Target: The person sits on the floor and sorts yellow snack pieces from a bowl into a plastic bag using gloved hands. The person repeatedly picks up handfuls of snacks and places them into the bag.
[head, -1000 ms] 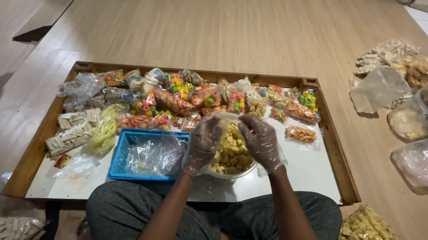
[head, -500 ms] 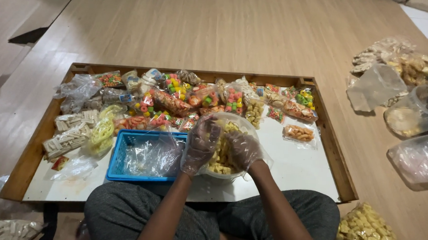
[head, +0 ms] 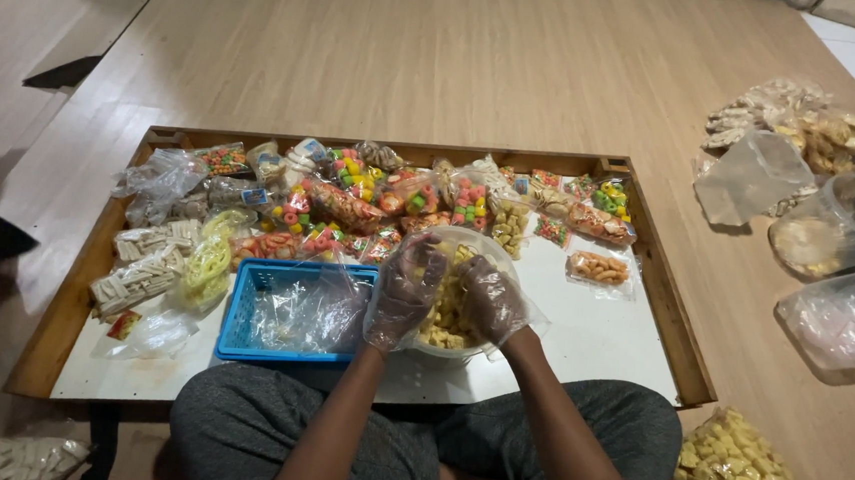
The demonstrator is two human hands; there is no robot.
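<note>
Both my hands wear clear plastic gloves and work over a clear bowl (head: pixel 478 242) of yellow snack pieces on a low wooden tray table (head: pixel 670 327). My left hand (head: pixel 404 291) is curled at the bowl's left rim, fingers bent around something small that I cannot make out. My right hand (head: pixel 491 300) rests in the bowl on the yellow pieces, fingers closed. A blue plastic basket (head: pixel 241 319) with clear bags inside stands just left of the bowl.
Several packets of colourful snacks (head: pixel 420 197) line the tray's far side, and beige stick packets (head: pixel 145 265) lie at the left. On the floor at the right stand clear tubs (head: pixel 850 224), a bag of yellow snacks (head: pixel 737 477) and more packets (head: pixel 787 115).
My hands have drawn closer together over the bowl; the right hand has dropped from the far rim down into the yellow pieces. The view has shifted slightly.
</note>
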